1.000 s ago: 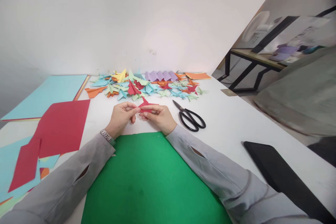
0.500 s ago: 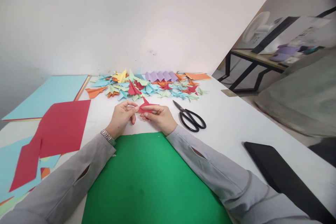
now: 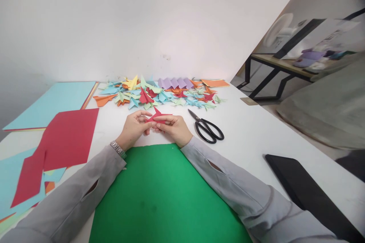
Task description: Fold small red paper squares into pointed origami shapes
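Note:
A small folded red paper piece (image 3: 158,114), with one pointed flap standing up, is held between my two hands above the white table. My left hand (image 3: 133,127) pinches its left side with thumb and fingertips. From the other side, my right hand (image 3: 175,128) grips it between thumb and fingers, and the fingertips of both hands meet at its lower edge. Part of the paper is hidden behind the fingers. Just beyond lies a heap of folded paper shapes (image 3: 164,97) in several colours. Black-handled scissors (image 3: 209,129) rest to the right of my right hand.
A green sheet (image 3: 168,193) lies under my forearms. Red sheets (image 3: 71,136) and light blue sheets (image 3: 57,98) cover the left side, with paper scraps (image 3: 49,186) nearby. A black flat device (image 3: 308,190) is at right. The white wall (image 3: 171,19) borders the table's back.
My left fingertips have shifted slightly right and closed in on the red paper piece, nearer my right fingertips. My right hand stays almost still.

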Motion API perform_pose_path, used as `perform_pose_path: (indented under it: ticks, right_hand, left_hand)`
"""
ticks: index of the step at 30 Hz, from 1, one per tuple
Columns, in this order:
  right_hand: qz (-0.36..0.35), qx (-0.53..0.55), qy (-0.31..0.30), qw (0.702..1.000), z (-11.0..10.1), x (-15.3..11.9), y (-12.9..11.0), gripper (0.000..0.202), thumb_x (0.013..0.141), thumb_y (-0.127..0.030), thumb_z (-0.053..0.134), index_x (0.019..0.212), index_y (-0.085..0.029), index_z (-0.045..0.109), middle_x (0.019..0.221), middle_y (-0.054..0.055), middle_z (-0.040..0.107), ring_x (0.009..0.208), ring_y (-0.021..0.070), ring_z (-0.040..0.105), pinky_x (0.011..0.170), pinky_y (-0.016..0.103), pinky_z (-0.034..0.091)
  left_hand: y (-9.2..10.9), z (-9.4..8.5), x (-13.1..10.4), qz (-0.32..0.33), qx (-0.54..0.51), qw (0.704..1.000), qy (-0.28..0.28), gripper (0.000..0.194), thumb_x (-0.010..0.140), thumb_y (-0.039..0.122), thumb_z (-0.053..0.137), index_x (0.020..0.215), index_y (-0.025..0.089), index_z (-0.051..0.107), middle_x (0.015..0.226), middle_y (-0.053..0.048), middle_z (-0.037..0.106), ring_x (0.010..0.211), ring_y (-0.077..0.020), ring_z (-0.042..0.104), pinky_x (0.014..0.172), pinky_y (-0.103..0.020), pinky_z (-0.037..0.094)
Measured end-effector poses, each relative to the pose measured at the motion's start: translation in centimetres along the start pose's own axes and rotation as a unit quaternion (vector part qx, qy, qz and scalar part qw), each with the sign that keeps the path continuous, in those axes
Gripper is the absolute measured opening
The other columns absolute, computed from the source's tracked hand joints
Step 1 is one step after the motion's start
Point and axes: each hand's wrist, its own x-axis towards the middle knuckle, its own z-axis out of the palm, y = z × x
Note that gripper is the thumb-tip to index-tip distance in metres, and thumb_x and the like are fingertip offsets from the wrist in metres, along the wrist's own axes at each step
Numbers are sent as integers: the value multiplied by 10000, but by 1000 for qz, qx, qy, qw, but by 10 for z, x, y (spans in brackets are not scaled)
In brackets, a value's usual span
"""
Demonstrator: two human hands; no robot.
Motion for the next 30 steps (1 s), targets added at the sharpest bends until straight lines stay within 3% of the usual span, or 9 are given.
perform_pose_path:
  ticks: [9,30]
  right_hand:
    - [18,28,-3,999,0,0,-1,305,579,-272,808,868,-198,744,672,22,735,612,158,683,659,339,572]
    - [37,98,-3,994,2,0,-5,258,603,-161,699,859,-168,736,666,42,741,576,154,675,610,301,518]
  left_hand:
    - [-4,-5,4,-4,-20,999,-44,426,573,328,802,896,115,621,402,54,533,326,-79,447,379,-200,357]
    - [-7,-8,7,-12,-43,999,-29,388,627,305,772,923,104,621,380,67,514,314,-78,443,364,-187,322]
